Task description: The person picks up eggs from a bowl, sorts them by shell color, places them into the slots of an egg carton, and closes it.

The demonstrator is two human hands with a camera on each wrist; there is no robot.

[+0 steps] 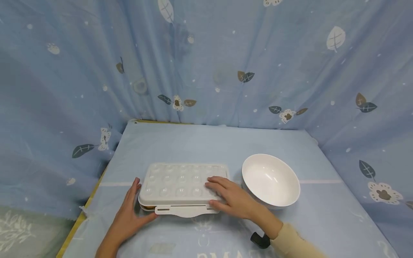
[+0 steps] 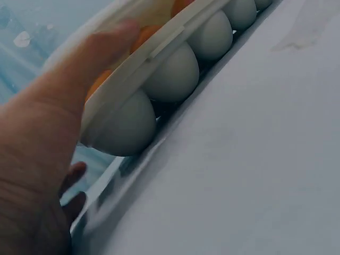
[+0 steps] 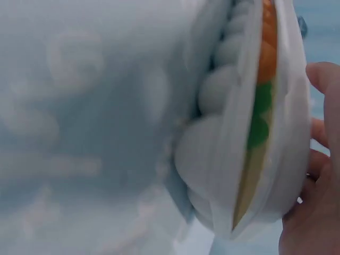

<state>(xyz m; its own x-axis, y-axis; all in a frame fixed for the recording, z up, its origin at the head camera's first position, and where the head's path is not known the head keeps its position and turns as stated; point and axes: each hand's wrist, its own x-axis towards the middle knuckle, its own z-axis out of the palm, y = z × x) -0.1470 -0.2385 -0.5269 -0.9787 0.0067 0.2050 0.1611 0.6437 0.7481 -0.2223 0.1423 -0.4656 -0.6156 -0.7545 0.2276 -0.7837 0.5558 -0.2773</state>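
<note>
A white egg storage box point(image 1: 185, 184), its lid domed in rows, lies on the table. In the left wrist view its tray point(image 2: 175, 71) has rounded cups beneath, and orange pieces show above the rim. Through a gap under the lid point(image 3: 289, 133), the right wrist view shows orange pieces point(image 3: 267, 58) and green ones point(image 3: 259, 114); their kind is unclear. My left hand point(image 1: 127, 216) spans the box's front left corner, thumb at the front edge, other fingers extended along the left side. My right hand point(image 1: 233, 199) rests on the lid's right part, fingers extended.
A white bowl point(image 1: 271, 179) stands right of the box, close behind my right forearm. A black device point(image 1: 260, 240) sits at my right wrist. Pale blue cloth covers the table point(image 1: 180, 143), and patterned curtains point(image 1: 206, 71) hang at the back and sides.
</note>
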